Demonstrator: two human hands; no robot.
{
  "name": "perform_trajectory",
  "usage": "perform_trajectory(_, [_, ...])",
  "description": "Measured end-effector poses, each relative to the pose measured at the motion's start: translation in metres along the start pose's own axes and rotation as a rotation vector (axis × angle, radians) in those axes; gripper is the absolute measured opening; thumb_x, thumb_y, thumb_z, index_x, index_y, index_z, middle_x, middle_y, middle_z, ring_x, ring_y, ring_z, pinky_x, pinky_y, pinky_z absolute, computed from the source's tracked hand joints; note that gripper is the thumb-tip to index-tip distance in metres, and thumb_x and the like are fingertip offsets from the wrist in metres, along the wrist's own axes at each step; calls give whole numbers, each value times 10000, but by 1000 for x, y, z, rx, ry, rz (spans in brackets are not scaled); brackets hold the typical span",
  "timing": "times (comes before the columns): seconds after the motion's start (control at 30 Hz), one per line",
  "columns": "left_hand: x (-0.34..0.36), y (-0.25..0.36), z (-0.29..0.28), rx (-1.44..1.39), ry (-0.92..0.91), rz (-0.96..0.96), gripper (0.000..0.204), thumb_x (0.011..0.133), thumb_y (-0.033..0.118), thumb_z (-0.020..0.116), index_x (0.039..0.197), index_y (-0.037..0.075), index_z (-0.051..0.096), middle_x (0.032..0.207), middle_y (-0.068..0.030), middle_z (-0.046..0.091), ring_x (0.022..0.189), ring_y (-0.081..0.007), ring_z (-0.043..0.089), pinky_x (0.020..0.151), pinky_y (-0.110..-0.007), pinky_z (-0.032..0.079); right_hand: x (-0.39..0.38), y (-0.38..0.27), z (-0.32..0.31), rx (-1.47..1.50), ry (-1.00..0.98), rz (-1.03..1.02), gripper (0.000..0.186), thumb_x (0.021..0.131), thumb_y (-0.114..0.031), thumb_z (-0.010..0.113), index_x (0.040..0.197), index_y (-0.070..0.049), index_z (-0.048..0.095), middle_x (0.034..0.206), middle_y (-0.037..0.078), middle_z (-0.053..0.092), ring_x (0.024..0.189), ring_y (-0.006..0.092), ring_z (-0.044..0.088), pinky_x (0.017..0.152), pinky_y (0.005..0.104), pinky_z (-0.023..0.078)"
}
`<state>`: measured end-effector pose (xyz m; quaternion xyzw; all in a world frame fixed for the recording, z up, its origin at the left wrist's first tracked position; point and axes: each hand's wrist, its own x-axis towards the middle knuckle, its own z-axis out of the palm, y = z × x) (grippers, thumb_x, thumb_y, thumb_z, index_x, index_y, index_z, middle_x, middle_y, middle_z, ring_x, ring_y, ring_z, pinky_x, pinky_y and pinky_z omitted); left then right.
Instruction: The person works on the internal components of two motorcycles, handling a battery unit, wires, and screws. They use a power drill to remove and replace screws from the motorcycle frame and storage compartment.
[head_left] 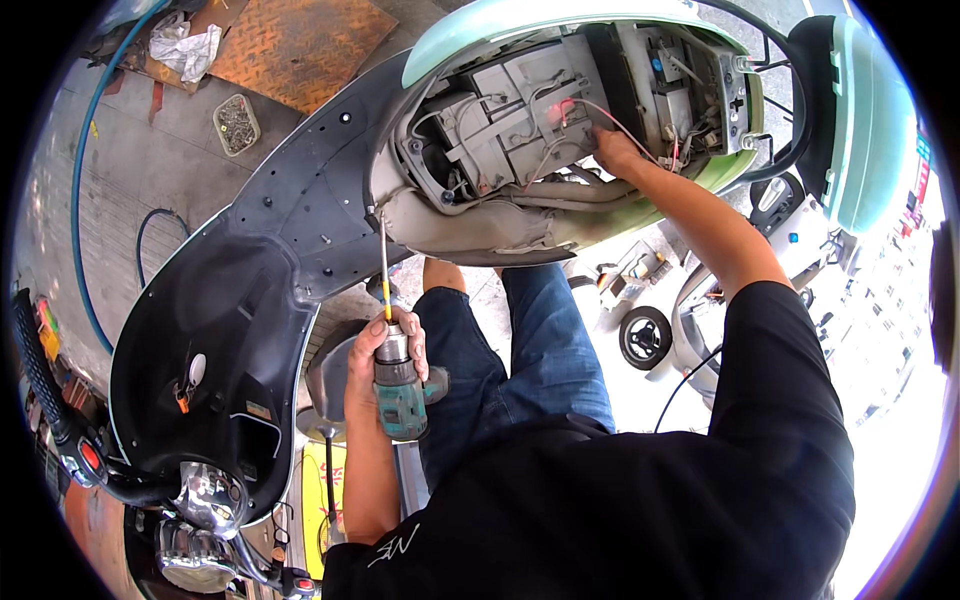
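My left hand (383, 347) is closed around the front of a teal cordless drill (402, 405), its fingers about the silver chuck. A long driver bit (385, 255) with a yellow band points away from me, its tip by the near left rim of a scooter's open battery compartment (470, 225). Inside sit grey batteries (540, 95) joined by cables, with a small red glow among them. Reaching in from the right, my right hand (615, 152) is at the batteries' right edge, beside a thin pink-red wire (628, 128). Its fingertips are mostly hidden.
The scooter's black floor panel (215, 350) runs to the handlebar grip (40, 375) at lower left. A small tub of screws (236, 125) and a rusty metal plate (300, 50) lie beyond it. A blue hose (78, 190) crosses the left. A wheel (645, 337) is at right.
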<state>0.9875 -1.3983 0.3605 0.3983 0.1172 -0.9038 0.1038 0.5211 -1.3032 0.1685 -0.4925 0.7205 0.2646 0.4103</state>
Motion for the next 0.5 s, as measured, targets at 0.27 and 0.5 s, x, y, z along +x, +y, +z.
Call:
perform_trajectory(0.27, [0,4,18,181,87,-15,328,886,353,550,904,25,544,739,-97,581,547,-211,606,501,-313,527,-61,-61,-48,455,158,-309,333,795,-176,611,1075,-2,564,929,230,629,897,413,610,782,470,482])
perform_trajectory(0.5, [32,65,-32,200,613,379,417,839,491,618,827,79,559,654,-70,575,533,-213,593,523,-383,537,-168,-82,-77,241,367,-473,466,730,-113,684,1181,-103,567,1330,206,496,1081,354,566,965,450,449])
